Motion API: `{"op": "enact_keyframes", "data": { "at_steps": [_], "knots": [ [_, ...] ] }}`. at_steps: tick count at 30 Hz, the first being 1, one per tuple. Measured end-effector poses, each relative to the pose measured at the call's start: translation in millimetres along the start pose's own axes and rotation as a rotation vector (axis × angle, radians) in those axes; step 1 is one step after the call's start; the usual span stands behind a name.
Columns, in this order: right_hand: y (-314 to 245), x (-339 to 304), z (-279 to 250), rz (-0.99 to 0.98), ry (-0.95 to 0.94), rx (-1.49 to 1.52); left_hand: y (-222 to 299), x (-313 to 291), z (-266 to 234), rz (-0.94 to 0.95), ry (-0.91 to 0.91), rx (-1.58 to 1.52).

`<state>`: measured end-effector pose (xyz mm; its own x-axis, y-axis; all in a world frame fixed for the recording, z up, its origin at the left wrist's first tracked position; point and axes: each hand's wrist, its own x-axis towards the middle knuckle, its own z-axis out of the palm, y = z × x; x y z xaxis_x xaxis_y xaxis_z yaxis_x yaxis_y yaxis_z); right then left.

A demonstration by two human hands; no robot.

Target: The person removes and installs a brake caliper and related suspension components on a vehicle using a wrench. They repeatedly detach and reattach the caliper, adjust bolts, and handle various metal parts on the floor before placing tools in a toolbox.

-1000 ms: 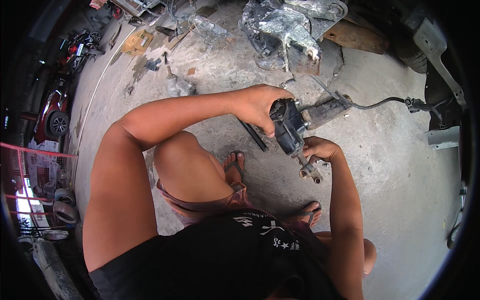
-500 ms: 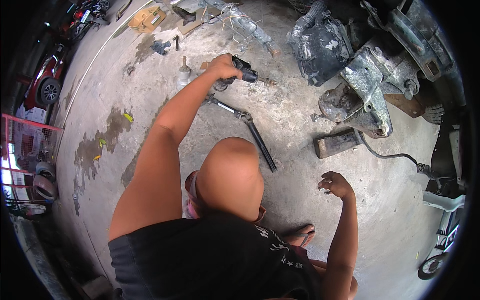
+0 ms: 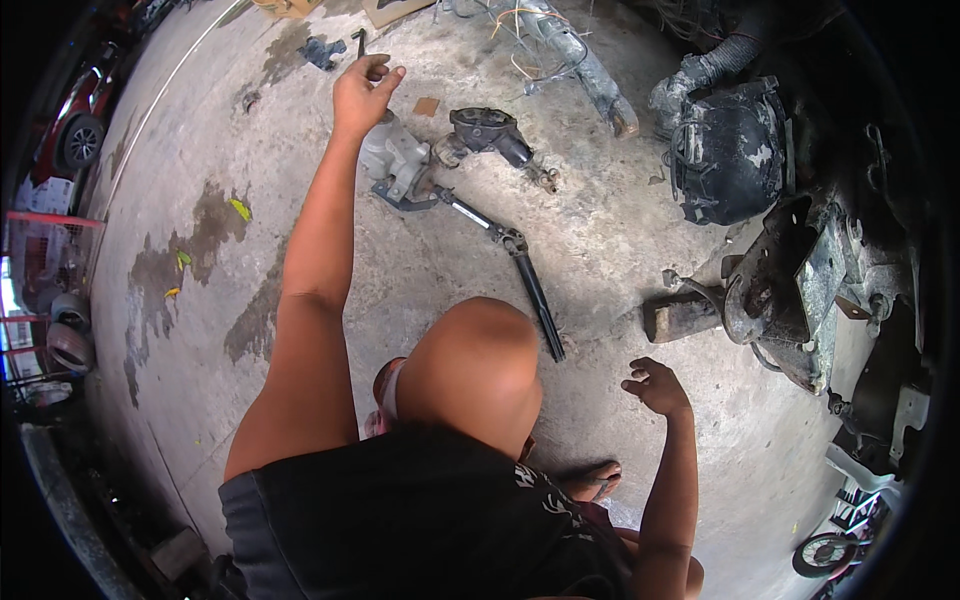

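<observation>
My left hand (image 3: 365,92) reaches out at the far left, empty, thumb and fingers apart. It is in front of the top of a silver-grey metal housing (image 3: 398,158), part of which it hides; touching or apart, I cannot tell. From beside that housing a jointed shaft (image 3: 512,240) runs toward me, silver at the far part, black at the near one, with a universal joint between. Just right of the housing lies a black mechanical part (image 3: 487,132) with a short jointed end. My right hand (image 3: 657,388) hovers over the floor at the right, holding nothing, fingers loosely bent and apart.
A black-handled tool (image 3: 360,42) and a dark rag (image 3: 323,52) lie beyond my left hand. A brown square piece (image 3: 427,106) is near the housing. At the right stand a wooden block (image 3: 682,318), a rusty metal bracket (image 3: 795,270) and a dirty black casing (image 3: 730,150).
My left hand has let go of the black part, which now lies on the floor, and has moved left and farther away. The view has shifted; my right hand stays empty.
</observation>
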<state>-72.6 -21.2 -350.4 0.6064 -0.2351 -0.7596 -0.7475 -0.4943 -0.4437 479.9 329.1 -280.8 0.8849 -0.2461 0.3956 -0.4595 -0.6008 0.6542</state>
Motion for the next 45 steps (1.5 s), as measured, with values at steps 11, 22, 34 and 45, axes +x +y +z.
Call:
{"op": "enact_keyframes", "data": {
  "at_steps": [11, 22, 34, 45],
  "knots": [
    [-30, 5, -7, -0.152, 0.016, -0.234, -98, -12, 36, -0.337, -0.302, -0.196],
    [-18, 15, 1, -0.225, 0.102, -0.293, -105, -14, 48, -0.292, -0.309, -0.149],
    [-16, -2, -5, -0.224, 0.099, -0.215, -85, -60, 12, -0.324, 0.072, -0.129],
    [-101, 38, 66, -0.498, -0.320, -0.073, 23, -99, -44, -0.057, 0.020, 0.596]
  ]
}}
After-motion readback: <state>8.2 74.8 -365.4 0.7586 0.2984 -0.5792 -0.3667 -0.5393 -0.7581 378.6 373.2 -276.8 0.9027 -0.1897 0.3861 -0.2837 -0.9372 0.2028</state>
